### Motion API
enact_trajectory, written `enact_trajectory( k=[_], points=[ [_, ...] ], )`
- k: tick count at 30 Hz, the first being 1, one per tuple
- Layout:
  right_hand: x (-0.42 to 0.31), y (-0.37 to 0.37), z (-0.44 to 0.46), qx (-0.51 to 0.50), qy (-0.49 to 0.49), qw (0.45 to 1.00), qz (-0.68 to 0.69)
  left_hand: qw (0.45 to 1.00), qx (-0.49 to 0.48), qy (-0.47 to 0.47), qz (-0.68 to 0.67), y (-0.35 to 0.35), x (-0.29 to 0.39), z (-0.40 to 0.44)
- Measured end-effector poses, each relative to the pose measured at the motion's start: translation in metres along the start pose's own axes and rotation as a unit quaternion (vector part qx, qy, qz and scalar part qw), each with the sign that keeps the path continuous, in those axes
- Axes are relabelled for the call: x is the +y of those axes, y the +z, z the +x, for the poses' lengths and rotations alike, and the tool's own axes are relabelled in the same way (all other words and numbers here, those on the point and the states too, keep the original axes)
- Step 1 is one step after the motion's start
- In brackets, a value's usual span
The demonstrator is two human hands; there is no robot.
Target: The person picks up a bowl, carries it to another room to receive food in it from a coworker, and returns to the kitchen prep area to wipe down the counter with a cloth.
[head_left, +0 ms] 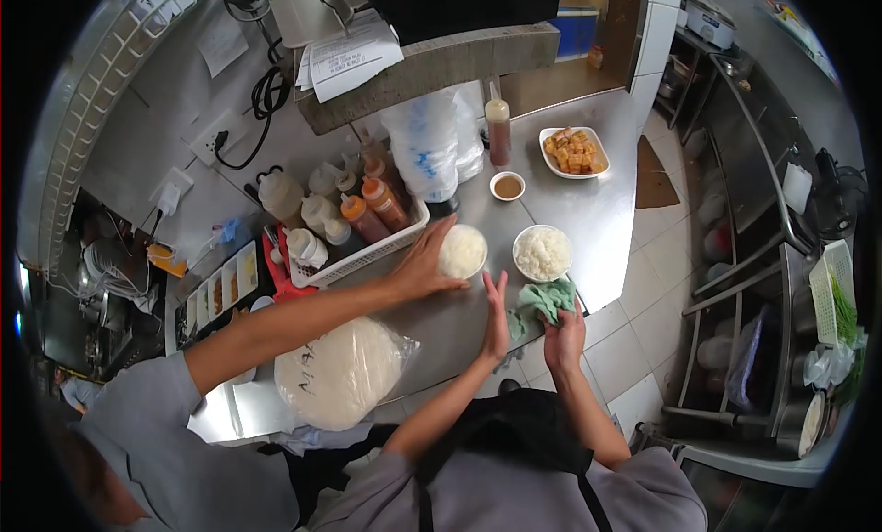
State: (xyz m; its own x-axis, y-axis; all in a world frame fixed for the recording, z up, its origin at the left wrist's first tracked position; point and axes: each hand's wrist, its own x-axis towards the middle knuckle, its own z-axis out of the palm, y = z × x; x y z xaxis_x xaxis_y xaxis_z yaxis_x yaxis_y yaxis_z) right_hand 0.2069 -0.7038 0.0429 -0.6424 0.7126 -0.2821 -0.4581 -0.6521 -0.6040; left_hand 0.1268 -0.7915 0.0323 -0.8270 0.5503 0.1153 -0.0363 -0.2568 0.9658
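A green cloth [548, 299] is gripped in my right hand [564, 337] at the counter's front edge, just below a bowl of white rice [542, 254]. My left hand [496, 321] is raised with its fingers extended and holds nothing, beside the cloth. Farther left, a co-worker's hand [427, 261] is around a second bowl of rice [462, 251]. Behind the bowls stand a small cup of brown sauce [506, 186] and a white square dish of cut, browned food [574, 152].
A white basket [363, 254] of sauce bottles stands at the left, near a plastic bag of pale food [335, 371]. A tall sauce bottle [498, 132] is at the back. The co-worker's arm [294, 330] crosses the counter. Metal shelving [735, 302] stands at the right.
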Motion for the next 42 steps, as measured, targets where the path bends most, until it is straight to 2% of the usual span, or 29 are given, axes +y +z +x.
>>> enact_trajectory(
  k=[2,6,10,13,16,18,19,21,22,23,24,25,26,27,28,29,30,33,36,42],
  points=[
    [-0.011,-0.002,-0.018,0.019,0.035,0.999,-0.011,0.998,-0.04,0.029,0.046,-0.008,0.006,-0.03],
    [-0.01,-0.029,-0.029,-0.039,0.082,0.993,-0.071,0.998,-0.031,-0.031,0.051,-0.014,0.023,-0.069],
    [-0.011,-0.035,-0.026,-0.061,0.138,0.978,-0.144,0.999,-0.021,-0.042,0.013,-0.008,0.03,-0.079],
    [-0.002,-0.022,-0.034,-0.136,0.155,0.955,-0.214,0.996,-0.042,-0.074,0.005,-0.003,0.035,-0.083],
    [0.001,-0.014,-0.039,-0.207,0.206,0.927,-0.236,0.994,-0.022,-0.074,0.077,0.0,0.036,-0.085],
    [0.005,-0.009,-0.047,-0.248,0.204,0.912,-0.257,0.993,-0.011,-0.116,0.025,-0.006,0.029,-0.09],
    [0.001,-0.009,-0.051,-0.308,0.151,0.865,-0.367,0.99,-0.008,-0.139,-0.018,-0.009,0.027,-0.093],
    [-0.01,-0.003,-0.057,-0.353,0.051,0.785,-0.507,0.977,-0.02,-0.163,-0.136,0.0,0.045,-0.095],
    [-0.014,-0.002,-0.057,-0.371,0.001,0.733,-0.571,0.974,-0.04,-0.183,-0.128,-0.002,0.046,-0.095],
    [-0.012,-0.01,-0.05,-0.382,-0.064,0.768,-0.509,0.97,-0.06,-0.201,-0.12,-0.006,0.048,-0.097],
    [-0.017,-0.016,-0.047,-0.347,-0.007,0.801,-0.488,0.966,-0.08,-0.22,-0.111,-0.008,0.049,-0.099],
    [-0.022,-0.02,-0.042,-0.309,0.049,0.829,-0.463,0.968,-0.047,-0.234,-0.083,-0.01,0.046,-0.099],
    [-0.026,-0.024,-0.038,-0.271,0.104,0.852,-0.435,0.973,-0.073,-0.218,-0.025,-0.013,0.047,-0.096],
    [-0.03,-0.025,-0.034,-0.206,0.112,0.876,-0.421,0.974,-0.099,-0.202,0.034,-0.015,0.054,-0.086],
    [-0.035,-0.029,-0.03,-0.191,0.105,0.881,-0.421,0.971,-0.123,-0.183,0.092,-0.015,0.058,-0.081],
    [-0.042,-0.032,-0.025,-0.176,0.096,0.885,-0.421,0.978,-0.087,-0.133,0.132,-0.014,0.06,-0.079],
    [-0.049,-0.034,-0.021,-0.163,0.086,0.889,-0.42,0.979,-0.078,-0.133,0.134,-0.015,0.062,-0.076],
    [-0.067,-0.035,-0.02,-0.208,0.132,0.848,-0.469,0.979,-0.046,-0.133,0.146,-0.026,0.069,-0.077],
    [-0.064,-0.026,-0.032,-0.309,0.087,0.754,-0.574,0.977,-0.019,-0.129,0.17,-0.037,0.067,-0.083],
    [-0.047,-0.007,-0.054,-0.352,0.121,0.739,-0.562,0.971,0.032,-0.175,0.158,-0.052,0.057,-0.106]
  ],
)
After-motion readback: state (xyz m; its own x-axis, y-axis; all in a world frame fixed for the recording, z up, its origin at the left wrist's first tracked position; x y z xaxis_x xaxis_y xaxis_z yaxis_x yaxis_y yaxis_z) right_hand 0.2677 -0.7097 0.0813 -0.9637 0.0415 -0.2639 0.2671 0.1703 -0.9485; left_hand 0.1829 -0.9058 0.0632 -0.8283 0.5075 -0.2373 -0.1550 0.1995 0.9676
